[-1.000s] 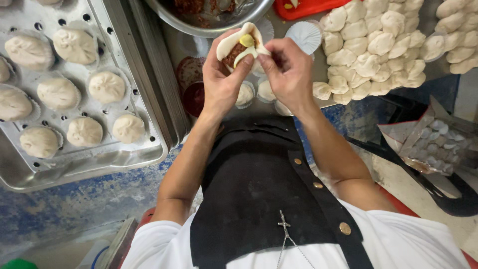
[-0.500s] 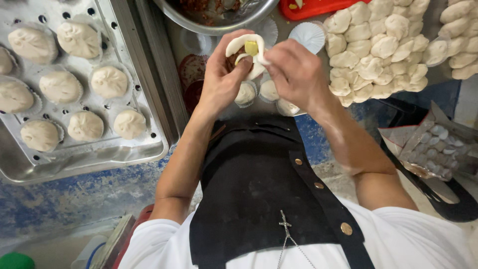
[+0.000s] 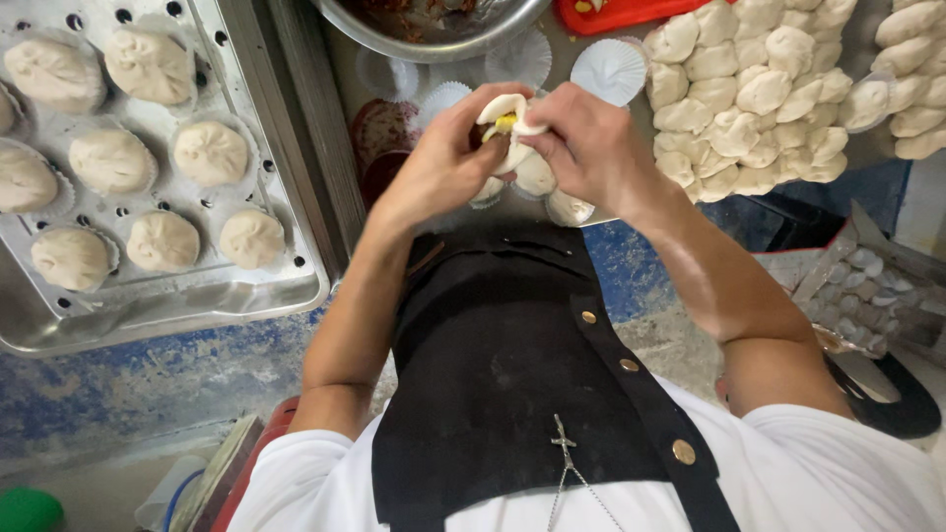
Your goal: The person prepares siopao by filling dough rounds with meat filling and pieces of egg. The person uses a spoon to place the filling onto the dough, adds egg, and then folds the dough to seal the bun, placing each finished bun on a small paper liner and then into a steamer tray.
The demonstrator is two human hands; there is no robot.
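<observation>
Both left hand (image 3: 443, 163) and right hand (image 3: 591, 148) pinched shut around a half-pleated bun (image 3: 507, 123) at upper centre, yellow filling (image 3: 506, 122) likely squeezing out if pressed unevenly.

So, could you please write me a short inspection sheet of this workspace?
Surface: metal counter, stained.
Job's things: dough wrapper with yellow filling, pinched by both hands.
Clutter: tray of buns, paper cups, dough pieces, steel bowl, red tray.
Grippers: left hand and right hand closed on the wrapper.
Cables: nothing seen.
Surroundings: blue worn floor, black sandal.
</observation>
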